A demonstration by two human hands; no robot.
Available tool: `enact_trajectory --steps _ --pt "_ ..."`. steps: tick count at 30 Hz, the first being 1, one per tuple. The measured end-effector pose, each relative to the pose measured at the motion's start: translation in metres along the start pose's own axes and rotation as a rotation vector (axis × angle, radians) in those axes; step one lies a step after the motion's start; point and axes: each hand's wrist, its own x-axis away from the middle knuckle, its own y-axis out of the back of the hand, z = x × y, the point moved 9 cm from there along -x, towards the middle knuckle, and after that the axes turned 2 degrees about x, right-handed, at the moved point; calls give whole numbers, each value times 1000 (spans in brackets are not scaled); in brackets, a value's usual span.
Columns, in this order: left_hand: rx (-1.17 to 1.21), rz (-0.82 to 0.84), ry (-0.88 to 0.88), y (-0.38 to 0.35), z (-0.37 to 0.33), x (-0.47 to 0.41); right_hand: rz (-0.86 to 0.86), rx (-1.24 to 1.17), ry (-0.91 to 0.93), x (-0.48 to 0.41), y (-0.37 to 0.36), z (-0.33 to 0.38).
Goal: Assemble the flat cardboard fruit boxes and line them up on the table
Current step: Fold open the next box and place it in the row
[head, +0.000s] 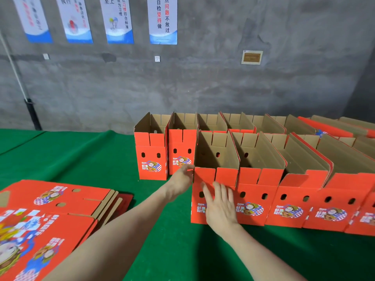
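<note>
The box (225, 176) you're handling stands with its open top up at the left end of the near row, its long axis running near to far and its printed end facing you; your right hand (220, 206) lies flat on that end, fingers straight and slightly spread; your left hand (181, 176) touches its near left corner, its fingers too blurred to tell; flat boxes (50, 209) are stacked near left on the green table cover (97, 157); posters (162, 21) hang on the grey wall (223, 88).

Both forearms (129, 230) are bare; the left hand (179, 179) and right hand (220, 207) look bare as well, though the left's fingers (187, 169) are blurred.
</note>
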Motion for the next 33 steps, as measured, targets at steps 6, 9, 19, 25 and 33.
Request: enact_trajectory --steps 6,9,19,25,33 --pt "-114 -63 -8 34 13 20 255 -8 -98 -18 -24 -26" --pt "-284 -179 -25 75 34 48 284 -19 -102 -9 -15 -25" --pt "-659 -794 428 333 179 250 -20 -414 305 40 72 108" --pt "-948 -718 654 390 235 323 178 -456 353 71 49 150" --pt "-1163 -338 423 230 240 284 731 -835 12 136 -24 210"
